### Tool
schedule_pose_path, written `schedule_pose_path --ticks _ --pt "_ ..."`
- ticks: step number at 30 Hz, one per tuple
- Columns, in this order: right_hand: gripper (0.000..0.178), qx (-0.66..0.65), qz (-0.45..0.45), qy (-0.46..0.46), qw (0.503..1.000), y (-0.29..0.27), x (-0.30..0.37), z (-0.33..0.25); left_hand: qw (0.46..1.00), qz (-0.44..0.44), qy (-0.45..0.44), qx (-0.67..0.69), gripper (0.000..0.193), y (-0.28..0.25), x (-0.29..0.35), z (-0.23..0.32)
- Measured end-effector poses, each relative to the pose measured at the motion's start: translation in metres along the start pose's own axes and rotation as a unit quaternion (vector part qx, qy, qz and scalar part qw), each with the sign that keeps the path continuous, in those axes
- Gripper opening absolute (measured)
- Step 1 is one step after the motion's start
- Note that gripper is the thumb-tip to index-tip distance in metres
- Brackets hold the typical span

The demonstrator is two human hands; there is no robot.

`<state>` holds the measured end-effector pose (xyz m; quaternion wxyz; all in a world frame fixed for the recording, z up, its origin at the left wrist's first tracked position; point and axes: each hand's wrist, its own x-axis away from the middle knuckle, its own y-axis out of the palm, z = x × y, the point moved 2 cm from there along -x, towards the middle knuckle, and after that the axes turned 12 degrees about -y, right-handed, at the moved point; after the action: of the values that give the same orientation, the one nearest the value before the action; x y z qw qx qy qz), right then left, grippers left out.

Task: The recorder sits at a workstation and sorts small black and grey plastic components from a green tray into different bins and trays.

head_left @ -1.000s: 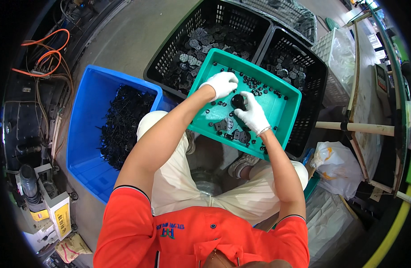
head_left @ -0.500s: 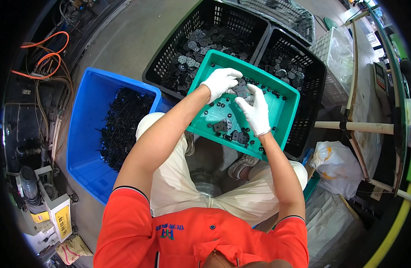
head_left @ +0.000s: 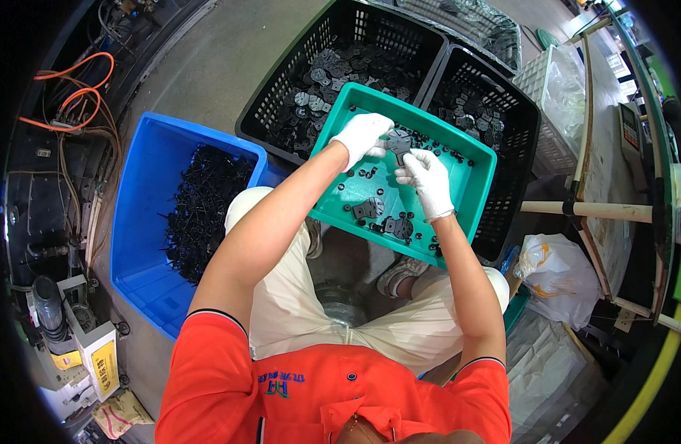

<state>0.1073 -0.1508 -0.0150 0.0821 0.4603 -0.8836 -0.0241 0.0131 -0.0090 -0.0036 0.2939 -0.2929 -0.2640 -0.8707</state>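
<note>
Since white gloves cover most of the grip, contact detail is thin. Right hand (head_left: 429, 183): thumb and fingers pinched on the lower end of a flat dark plate (head_left: 399, 142). Left hand (head_left: 364, 140): fingertips at the plate's left edge; cannot tell if they clamp it or just steady it. Palms of both hidden, and the plate's underside and gripped end can't be seen.

Plate sits between the hands: 3 o'clock of the left, 11 o'clock of the right, above the floor of a green tray (head_left: 462, 192). Small black rings (head_left: 362, 172) lie loose in the tray, bunched at 2 to 3 o'clock of the plate, a few more at 8; too small to make out well. Two parts at 6 to 7 o'clock, near the tray's near wall: grey plate (head_left: 369, 208) and darker plate (head_left: 399, 226), side by side.

Farther out: blue bin (head_left: 137, 229) at 8 to 9 o'clock, with tangled thin black pieces (head_left: 203, 214), single shapes unreadable. Black crate (head_left: 281, 96) at 11, second crate (head_left: 519, 148) at 2, both partly blocked by the tray.
</note>
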Motion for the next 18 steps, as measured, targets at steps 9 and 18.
schedule_pose_path --ticks 9,18 --pt "0.025 0.062 -0.029 -0.021 0.997 -0.006 -0.001 0.009 0.986 -0.013 0.134 0.098 0.016 -0.018 -0.011 0.013" --pt "0.037 0.574 -0.372 -0.209 0.699 0.031 0.029 0.008 0.911 -0.029 0.391 -0.127 0.031 -0.058 -0.051 -0.006"
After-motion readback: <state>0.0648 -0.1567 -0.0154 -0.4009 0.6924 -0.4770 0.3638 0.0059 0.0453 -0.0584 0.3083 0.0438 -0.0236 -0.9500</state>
